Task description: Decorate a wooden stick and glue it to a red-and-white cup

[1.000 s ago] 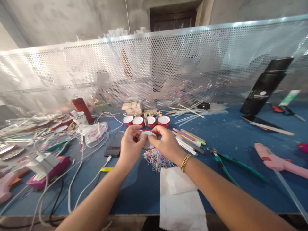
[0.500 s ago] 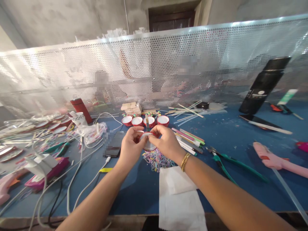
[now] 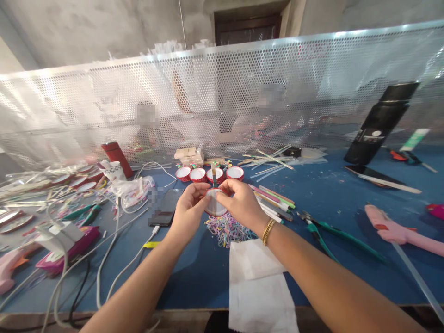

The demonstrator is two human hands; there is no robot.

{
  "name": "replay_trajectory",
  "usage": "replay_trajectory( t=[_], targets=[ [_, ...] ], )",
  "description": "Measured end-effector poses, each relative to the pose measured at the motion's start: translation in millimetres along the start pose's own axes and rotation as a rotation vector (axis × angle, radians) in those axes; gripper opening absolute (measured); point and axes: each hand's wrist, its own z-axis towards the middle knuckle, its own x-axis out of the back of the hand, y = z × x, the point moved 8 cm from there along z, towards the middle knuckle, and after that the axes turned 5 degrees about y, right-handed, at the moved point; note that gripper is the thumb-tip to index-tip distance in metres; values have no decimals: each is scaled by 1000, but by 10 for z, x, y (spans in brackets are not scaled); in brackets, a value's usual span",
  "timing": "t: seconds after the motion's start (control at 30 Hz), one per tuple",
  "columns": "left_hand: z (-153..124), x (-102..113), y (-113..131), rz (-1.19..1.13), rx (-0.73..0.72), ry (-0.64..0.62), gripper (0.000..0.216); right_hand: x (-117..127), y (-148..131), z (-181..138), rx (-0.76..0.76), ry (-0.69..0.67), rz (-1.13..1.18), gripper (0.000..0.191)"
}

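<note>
A disc (image 3: 216,208) is pinched by the left hand (image 3: 189,206) and right hand (image 3: 243,203) — thumbs laid on its face, fingers curled at its rim — near loops (image 3: 226,232) on the bench (image 3: 194,277).

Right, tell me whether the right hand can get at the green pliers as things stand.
Likely yes, if the right hand lets go of the red-rimmed disc: the green pliers lie to its right, with low markers near the way, though the forearm may hide one handle's end.

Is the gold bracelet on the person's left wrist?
No: the gold bracelet circles the wrist of the right hand, which grips the red-rimmed round piece.
</note>
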Motion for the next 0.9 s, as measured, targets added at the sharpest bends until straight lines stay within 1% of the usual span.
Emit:
replay_trajectory(
  t=[0.37, 0.63, 0.9],
  targets=[
    [4, -15, 4, 21, -38, -24, 32, 2, -5, -5, -9, 8, -4, 7],
    [-8, -27, -1, 21, -19, -32, 39, 3, -19, -3, 6, 10, 9, 7],
    [1, -41, 6, 61, -52, -14, 43, -28, 2, -8, 8, 2, -10, 8]
  ],
)
